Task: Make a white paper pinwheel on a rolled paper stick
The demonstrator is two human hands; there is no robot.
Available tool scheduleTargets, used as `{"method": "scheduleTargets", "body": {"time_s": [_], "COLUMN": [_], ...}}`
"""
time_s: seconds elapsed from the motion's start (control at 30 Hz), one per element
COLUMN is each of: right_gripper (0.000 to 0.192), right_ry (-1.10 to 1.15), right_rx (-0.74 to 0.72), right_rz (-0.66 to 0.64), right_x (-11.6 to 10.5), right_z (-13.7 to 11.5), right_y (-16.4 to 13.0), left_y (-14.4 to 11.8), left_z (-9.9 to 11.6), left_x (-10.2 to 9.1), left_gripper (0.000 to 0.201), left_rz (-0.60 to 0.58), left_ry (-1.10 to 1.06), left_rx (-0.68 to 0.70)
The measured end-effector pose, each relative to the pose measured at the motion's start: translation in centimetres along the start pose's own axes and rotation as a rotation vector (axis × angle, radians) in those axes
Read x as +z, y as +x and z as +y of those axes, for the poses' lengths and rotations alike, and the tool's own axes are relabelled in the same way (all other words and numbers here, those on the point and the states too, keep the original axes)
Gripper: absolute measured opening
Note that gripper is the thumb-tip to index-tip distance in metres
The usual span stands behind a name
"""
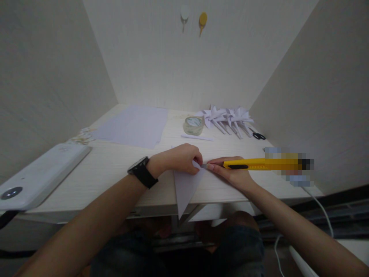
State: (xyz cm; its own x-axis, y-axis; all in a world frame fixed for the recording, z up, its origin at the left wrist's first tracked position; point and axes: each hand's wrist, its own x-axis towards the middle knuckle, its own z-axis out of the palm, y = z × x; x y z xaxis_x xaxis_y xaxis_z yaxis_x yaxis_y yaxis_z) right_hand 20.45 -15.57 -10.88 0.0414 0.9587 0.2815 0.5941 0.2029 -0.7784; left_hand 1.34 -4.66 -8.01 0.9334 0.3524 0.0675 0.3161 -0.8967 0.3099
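My left hand (178,158), with a black watch on its wrist, pinches the top of a folded white paper triangle (186,188) that hangs point-down over the desk's front edge. My right hand (230,172) grips a yellow utility knife (259,163). Its tip meets the paper just beside my left fingertips. The two hands almost touch at the paper's upper corner.
On the pale wooden desk (115,161) lie a stack of white sheets (134,126), a roll of clear tape (193,125), a thin paper strip (197,137), several folded paper pinwheels (227,119), black scissors (258,135) and a white device (37,175) at left. Walls close in on three sides.
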Motion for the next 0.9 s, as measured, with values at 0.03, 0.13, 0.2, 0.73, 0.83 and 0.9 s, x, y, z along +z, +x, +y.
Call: {"method": "scheduleTargets", "body": {"time_s": [0.03,0.13,0.2,0.73,0.83,0.9], "right_gripper": [0.019,0.019,0.019,0.019,0.020,0.020], "right_ry": [0.003,0.017,0.024,0.026,0.022,0.015], "right_rx": [0.000,-0.001,0.005,-0.004,-0.012,-0.021], "right_rz": [0.003,0.007,0.011,-0.017,-0.022,-0.022], "right_x": [0.02,0.11,0.15,0.10,0.08,0.08], "right_z": [0.01,0.06,0.03,0.35,0.45,0.39], "right_y": [-0.01,-0.02,-0.01,-0.02,0.01,0.01], "left_y": [0.02,0.05,0.05,-0.04,-0.07,-0.07], "left_z": [0.01,0.03,0.01,-0.14,-0.14,-0.10], "left_x": [-0.02,-0.08,-0.09,0.11,0.17,0.16], "left_gripper": [0.031,0.031,0.031,0.031,0.031,0.031], "left_rz": [-0.001,-0.008,-0.011,0.003,0.009,0.004], "left_ry": [-0.001,-0.004,-0.001,0.006,0.022,0.030], "left_rx": [-0.003,-0.008,-0.004,0.008,0.002,-0.007]}}
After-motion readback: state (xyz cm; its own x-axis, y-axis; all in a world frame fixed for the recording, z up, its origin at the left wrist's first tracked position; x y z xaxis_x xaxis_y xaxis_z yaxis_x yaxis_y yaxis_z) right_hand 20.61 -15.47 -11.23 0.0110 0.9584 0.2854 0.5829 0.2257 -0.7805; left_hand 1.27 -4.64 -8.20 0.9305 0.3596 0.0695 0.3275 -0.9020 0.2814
